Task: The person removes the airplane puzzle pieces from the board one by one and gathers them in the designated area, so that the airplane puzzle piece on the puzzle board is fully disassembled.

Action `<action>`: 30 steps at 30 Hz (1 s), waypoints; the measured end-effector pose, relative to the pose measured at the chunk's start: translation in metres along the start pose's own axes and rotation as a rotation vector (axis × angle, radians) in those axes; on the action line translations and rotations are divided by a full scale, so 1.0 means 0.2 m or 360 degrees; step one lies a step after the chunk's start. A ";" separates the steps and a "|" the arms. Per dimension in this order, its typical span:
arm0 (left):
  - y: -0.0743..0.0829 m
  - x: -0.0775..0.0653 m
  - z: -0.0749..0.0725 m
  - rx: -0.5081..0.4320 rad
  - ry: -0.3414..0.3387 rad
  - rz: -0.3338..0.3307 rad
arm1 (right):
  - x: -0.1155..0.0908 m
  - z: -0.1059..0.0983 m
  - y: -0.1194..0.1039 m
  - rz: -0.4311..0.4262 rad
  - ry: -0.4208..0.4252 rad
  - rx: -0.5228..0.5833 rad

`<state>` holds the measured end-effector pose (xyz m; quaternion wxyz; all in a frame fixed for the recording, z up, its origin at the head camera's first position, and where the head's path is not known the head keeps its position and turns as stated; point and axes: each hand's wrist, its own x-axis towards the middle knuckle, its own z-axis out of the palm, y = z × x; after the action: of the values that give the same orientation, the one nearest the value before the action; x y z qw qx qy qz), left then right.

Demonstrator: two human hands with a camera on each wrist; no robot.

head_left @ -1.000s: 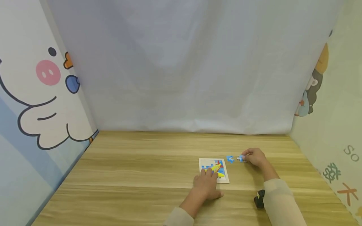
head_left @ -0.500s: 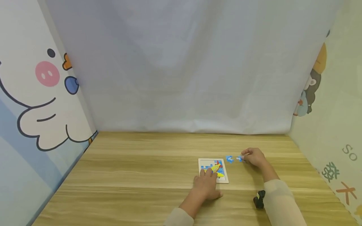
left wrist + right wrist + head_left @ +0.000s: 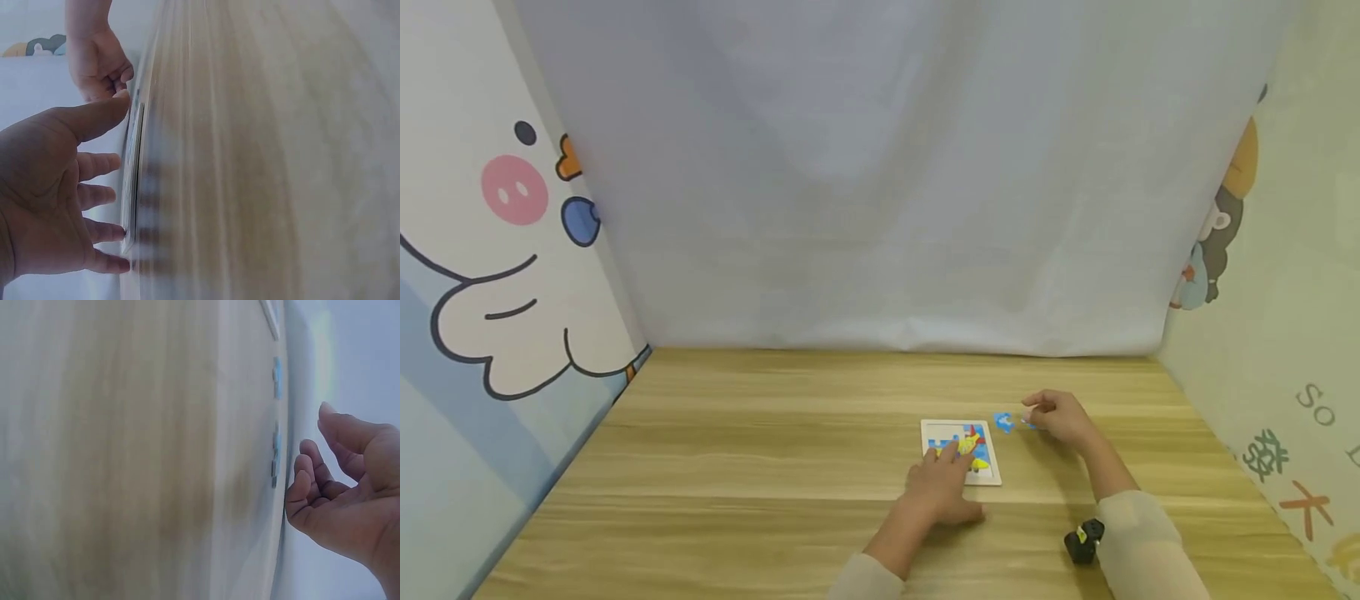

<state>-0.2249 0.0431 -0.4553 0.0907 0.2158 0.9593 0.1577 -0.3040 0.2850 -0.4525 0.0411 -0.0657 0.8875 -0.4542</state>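
A small white-framed puzzle board (image 3: 992, 475) with a yellow aeroplane picture lies on the wooden table (image 3: 760, 450). My left hand (image 3: 942, 477) rests on it, fingers straight and spread, and presses its near part; the left wrist view shows this hand (image 3: 56, 200) flat against the board's edge (image 3: 132, 181). Two loose blue pieces lie right of the board. My right hand (image 3: 1058, 417) is beside the right one (image 3: 1028, 423), curled fingertips (image 3: 295, 487) on the table next to the piece (image 3: 275, 456), thumb lifted away. The other blue piece (image 3: 1003, 422) lies free.
A white curtain (image 3: 880, 183) hangs behind the table. Cartoon-printed panels stand at the left (image 3: 497, 275) and the right (image 3: 1270, 333). A small black device (image 3: 1082, 542) sits at my right wrist. Bare wood stretches left of the board.
My right hand has shifted slightly left towards the blue pieces. The left hand stays on the board. The head view has shifted a little.
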 end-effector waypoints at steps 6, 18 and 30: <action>0.00 0.00 0.02 0.0057 0.0049 0.0005 | -0.02 0.01 -0.04 -0.0010 0.0021 0.0065; 0.06 0.06 0.05 0.0033 0.0063 0.0019 | 0.01 0.06 -0.07 -0.0083 0.0018 0.0128; 0.09 0.08 0.09 0.0257 0.0065 0.0012 | 0.00 0.14 -0.08 -0.0022 -0.0158 0.0267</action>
<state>-0.2276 0.0691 -0.4676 0.0529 0.2228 0.9698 0.0845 -0.2992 0.2529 -0.4556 0.0873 -0.0905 0.8428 -0.5233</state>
